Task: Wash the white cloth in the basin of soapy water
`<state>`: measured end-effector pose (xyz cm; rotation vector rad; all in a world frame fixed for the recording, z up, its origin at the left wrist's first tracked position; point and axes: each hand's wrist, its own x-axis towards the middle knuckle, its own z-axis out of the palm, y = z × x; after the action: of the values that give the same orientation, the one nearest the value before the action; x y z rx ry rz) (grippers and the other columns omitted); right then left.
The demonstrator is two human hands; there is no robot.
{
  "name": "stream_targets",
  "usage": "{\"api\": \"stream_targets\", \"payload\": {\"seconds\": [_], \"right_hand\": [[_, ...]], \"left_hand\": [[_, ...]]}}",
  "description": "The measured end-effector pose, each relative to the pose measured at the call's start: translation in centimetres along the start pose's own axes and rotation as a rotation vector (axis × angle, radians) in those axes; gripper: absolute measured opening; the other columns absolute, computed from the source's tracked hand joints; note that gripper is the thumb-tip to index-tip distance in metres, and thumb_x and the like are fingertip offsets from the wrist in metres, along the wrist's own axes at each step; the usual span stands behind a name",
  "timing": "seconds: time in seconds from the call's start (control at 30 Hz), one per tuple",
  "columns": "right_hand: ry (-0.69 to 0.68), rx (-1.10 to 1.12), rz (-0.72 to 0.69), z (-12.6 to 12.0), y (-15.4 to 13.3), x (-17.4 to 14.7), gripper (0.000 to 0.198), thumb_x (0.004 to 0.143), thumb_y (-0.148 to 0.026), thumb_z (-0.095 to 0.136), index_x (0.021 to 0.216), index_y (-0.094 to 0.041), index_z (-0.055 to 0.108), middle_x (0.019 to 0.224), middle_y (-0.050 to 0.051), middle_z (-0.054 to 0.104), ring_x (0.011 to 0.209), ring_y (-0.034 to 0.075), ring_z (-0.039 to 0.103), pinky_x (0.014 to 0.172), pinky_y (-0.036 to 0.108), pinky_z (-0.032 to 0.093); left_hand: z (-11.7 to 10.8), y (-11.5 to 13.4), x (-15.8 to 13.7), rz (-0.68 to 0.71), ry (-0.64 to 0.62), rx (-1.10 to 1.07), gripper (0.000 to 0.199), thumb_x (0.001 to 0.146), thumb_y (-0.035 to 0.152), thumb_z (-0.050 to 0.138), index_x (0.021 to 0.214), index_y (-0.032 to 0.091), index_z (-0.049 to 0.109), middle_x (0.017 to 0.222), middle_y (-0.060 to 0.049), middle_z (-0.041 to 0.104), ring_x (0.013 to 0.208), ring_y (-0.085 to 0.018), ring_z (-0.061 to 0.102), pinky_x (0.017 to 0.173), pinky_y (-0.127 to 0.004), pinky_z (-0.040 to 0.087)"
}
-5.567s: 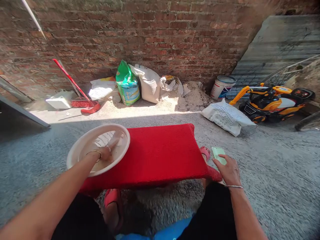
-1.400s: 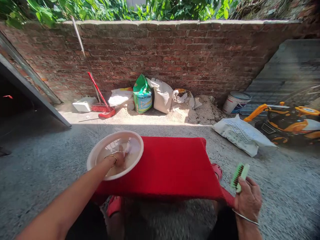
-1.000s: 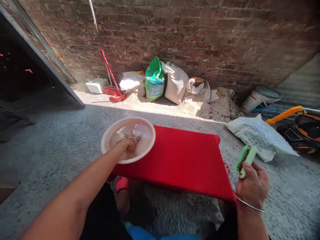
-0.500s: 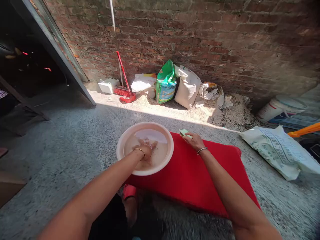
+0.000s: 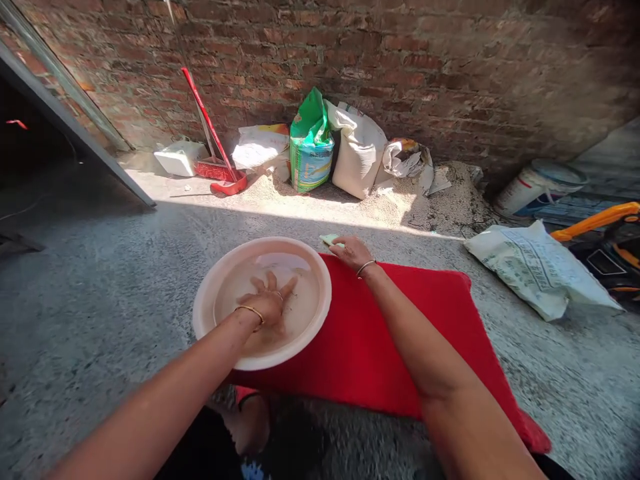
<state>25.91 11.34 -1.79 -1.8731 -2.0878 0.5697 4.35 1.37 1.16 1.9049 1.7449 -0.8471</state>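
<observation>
A pale pink basin (image 5: 203,313) of cloudy water stands on the left end of a low surface covered by a red cloth (image 5: 365,353). My left hand (image 5: 267,303) is in the water, fingers spread, with nothing visible in its grip. At the cloth's far edge, just right of the basin rim, my right hand (image 5: 354,252) is closed around a light green scrub brush (image 5: 329,239). Its fingers partly cover the brush, and the underside is hidden.
Along the brick wall stand a red broom and dustpan (image 5: 227,183), a green bag (image 5: 311,150), a white sack (image 5: 357,150) and loose sand (image 5: 450,200). A white sack (image 5: 535,267) lies right of the cloth, near a bucket (image 5: 535,190). My foot (image 5: 253,423) is below the basin.
The view has shifted, and the basin now appears larger and lower left. My left hand's fingers look more spread in the water. My right hand, still holding the brush, is closer to the cloth's far left edge.
</observation>
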Motion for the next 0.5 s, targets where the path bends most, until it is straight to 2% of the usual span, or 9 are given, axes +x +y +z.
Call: {"api": "stream_targets", "payload": {"seconds": [0.13,0.23,0.3,0.4,0.5], "right_hand": [[-0.15,-0.1,0.022,-0.3,1.0,0.7,0.033,0.085,-0.042,0.052,0.106,-0.026,0.073,0.104,0.005,0.07,0.099,0.023,0.06,0.082,0.028,0.041],[-0.201,-0.095,0.125,-1.9,3.8,0.6,0.026,0.08,-0.037,0.058,0.092,-0.024,0.076,0.097,0.006,0.072,0.094,0.023,0.062,0.078,0.028,0.042],[-0.165,-0.089,0.2,-3.6,7.2,-0.2,0.018,0.074,-0.031,0.062,0.081,-0.021,0.076,0.09,0.008,0.072,0.092,0.024,0.062,0.078,0.029,0.041],[-0.066,-0.04,0.307,-6.6,13.8,-2.6,0.011,0.069,-0.023,0.063,0.066,-0.019,0.073,0.076,0.008,0.07,0.084,0.024,0.062,0.076,0.031,0.042],[0.109,0.056,0.402,-9.5,20.1,-6.3,0.01,0.067,-0.023,0.063,0.059,-0.019,0.07,0.064,0.006,0.065,0.076,0.023,0.06,0.075,0.033,0.043]], "left_hand": [[0.6,-0.3,0.9,0.001,0.025,0.063,0.124,0.059,0.034,0.079,0.15,0.038,-0.006,0.157,-0.026,-0.012,0.136,-0.062,0.002,0.082,-0.075,0.038],[1.0,-0.5,1.2,0.007,0.044,0.116,0.123,0.06,0.036,0.078,0.151,0.036,-0.004,0.157,-0.028,-0.008,0.135,-0.062,0.005,0.082,-0.073,0.039],[1.2,-0.6,1.3,0.005,0.061,0.123,0.121,0.06,0.036,0.077,0.151,0.035,-0.002,0.157,-0.028,-0.005,0.135,-0.063,0.008,0.08,-0.072,0.04],[1.7,-1.0,1.8,0.004,0.116,0.107,0.117,0.061,0.035,0.076,0.152,0.033,0.004,0.157,-0.028,0.0,0.134,-0.062,0.012,0.083,-0.073,0.039],[2.5,-1.7,2.9,0.022,0.168,0.094,0.118,0.057,0.035,0.077,0.153,0.032,0.008,0.158,-0.026,0.002,0.135,-0.061,0.012,0.089,-0.073,0.036]]}}
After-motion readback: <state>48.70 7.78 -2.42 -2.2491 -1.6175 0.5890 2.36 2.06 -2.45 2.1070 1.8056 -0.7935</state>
